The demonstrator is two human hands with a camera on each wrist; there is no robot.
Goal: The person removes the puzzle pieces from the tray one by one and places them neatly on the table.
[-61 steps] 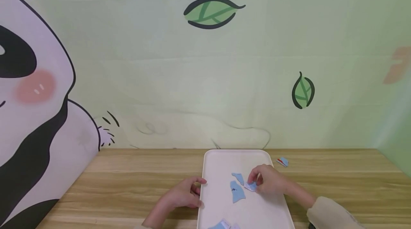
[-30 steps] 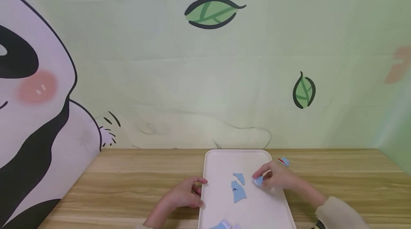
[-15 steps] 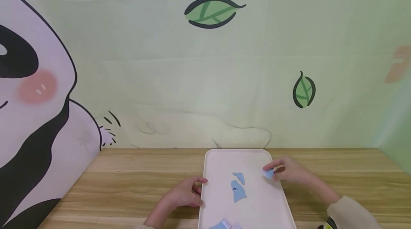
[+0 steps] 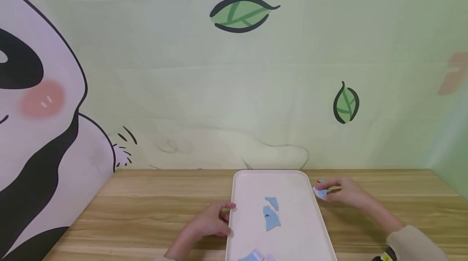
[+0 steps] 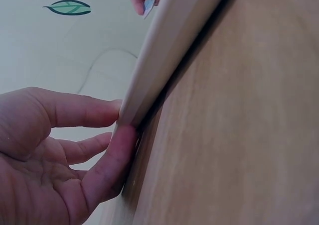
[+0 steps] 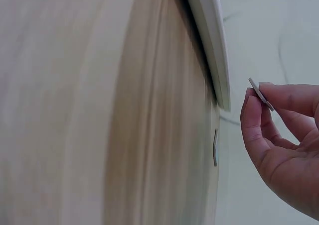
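My right hand (image 4: 345, 191) pinches a light blue puzzle piece (image 4: 320, 193) between thumb and fingers, just past the right rim of the white tray (image 4: 292, 244). In the right wrist view the held puzzle piece (image 6: 260, 94) is seen edge-on, above the table. Partly hidden behind that hand lies another blue piece with a red mark (image 4: 320, 181). My left hand (image 4: 210, 218) touches the tray's left rim, with fingertips and thumb spread along it. Two blue pieces, a small one (image 4: 272, 202) and a larger one (image 4: 271, 218), lie close together mid-tray.
More blue and lilac pieces (image 4: 252, 256) lie at the tray's near end, cut off by the frame. A wooden table (image 4: 164, 196) carries the tray. Behind it rises a pale green wall (image 4: 164, 70) with a panda and leaves printed on it.
My right hand has carried the pinched piece away from the mid-tray pieces, rightward and outward over the tray's rim, towards the red-marked piece. The left hand has stayed at the left rim.
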